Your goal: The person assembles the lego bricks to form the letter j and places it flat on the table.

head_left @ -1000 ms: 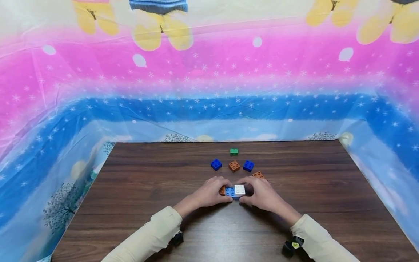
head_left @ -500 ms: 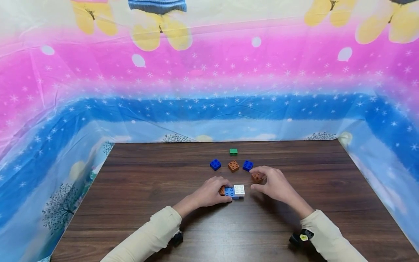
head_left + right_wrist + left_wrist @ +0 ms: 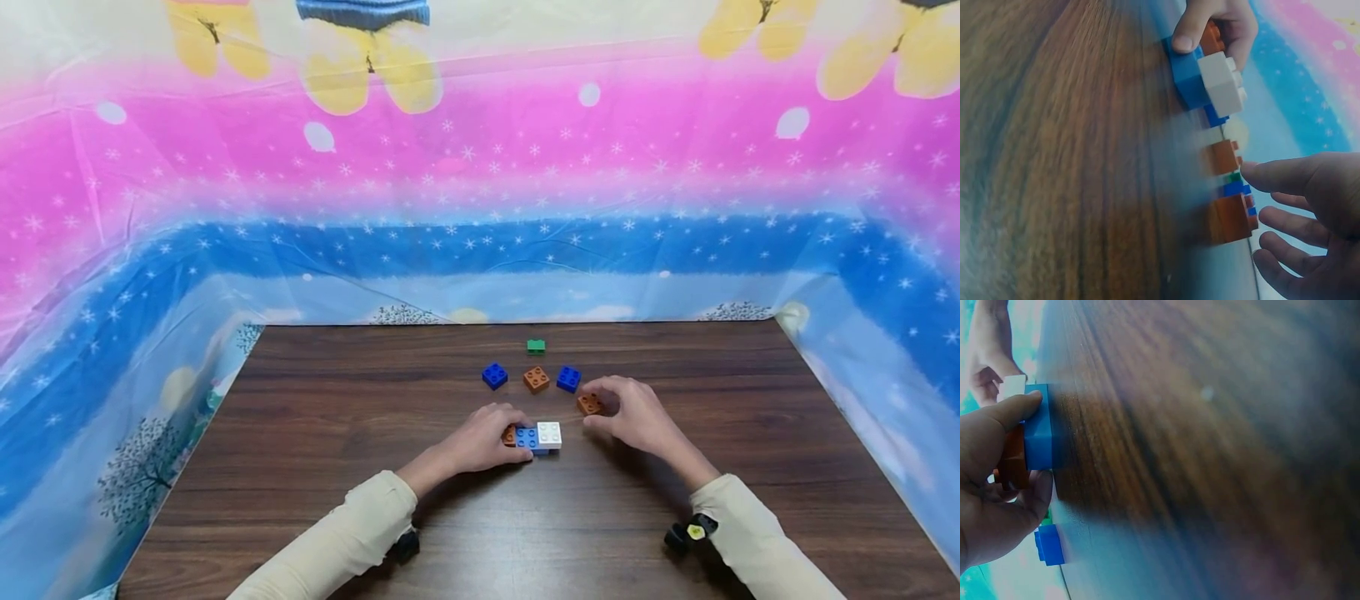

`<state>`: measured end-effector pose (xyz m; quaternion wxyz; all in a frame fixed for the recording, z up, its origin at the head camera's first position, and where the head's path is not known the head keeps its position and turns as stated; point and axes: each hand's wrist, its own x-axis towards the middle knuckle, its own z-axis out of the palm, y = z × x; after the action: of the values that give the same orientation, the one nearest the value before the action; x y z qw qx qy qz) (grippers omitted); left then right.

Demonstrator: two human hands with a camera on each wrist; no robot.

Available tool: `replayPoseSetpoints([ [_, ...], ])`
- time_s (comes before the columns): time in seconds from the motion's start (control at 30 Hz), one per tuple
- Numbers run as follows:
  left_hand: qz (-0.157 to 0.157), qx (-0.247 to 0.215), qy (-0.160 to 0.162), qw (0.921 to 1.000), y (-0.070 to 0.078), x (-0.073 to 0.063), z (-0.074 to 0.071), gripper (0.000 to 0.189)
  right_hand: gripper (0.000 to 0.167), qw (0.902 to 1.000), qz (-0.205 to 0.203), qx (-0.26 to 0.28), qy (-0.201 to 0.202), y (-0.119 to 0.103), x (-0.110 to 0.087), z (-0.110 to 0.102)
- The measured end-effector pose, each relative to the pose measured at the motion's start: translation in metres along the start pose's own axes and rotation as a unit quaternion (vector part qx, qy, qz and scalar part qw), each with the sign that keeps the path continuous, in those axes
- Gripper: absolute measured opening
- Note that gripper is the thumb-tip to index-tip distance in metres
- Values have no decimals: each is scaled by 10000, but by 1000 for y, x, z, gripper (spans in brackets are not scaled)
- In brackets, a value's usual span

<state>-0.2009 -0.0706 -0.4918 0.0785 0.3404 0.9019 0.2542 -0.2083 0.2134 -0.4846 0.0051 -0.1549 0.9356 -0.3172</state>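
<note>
Left hand [image 3: 483,439] clamped on the joined bricks [image 3: 527,439], down on the bench [image 3: 337,400] | Right hand [image 3: 637,421], fingers apart, right at the nearer loose orange brick [image 3: 589,404], contact unclear | Step, looks like: fetching another brick | Next move probably wants thumb and fingers closing squarely on its sides, then a lift

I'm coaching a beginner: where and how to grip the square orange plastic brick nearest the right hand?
Probably pinch the orange brick by opposite side walls, right hand coming from the right: they're flat and upright, and a square blue plastic brick lies to its left.
</note>
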Motion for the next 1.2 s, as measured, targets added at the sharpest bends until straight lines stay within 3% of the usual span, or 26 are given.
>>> replayPoseSetpoints([
  [0.83,5,-182,11,9998,1,-2,-1,41,43,9993,-95,-350,-35,18,12,12],
  [1.2,-33,-162,-12,9999,1,-1,-2,41,40,9991,110,-400,22,11,11,6],
])
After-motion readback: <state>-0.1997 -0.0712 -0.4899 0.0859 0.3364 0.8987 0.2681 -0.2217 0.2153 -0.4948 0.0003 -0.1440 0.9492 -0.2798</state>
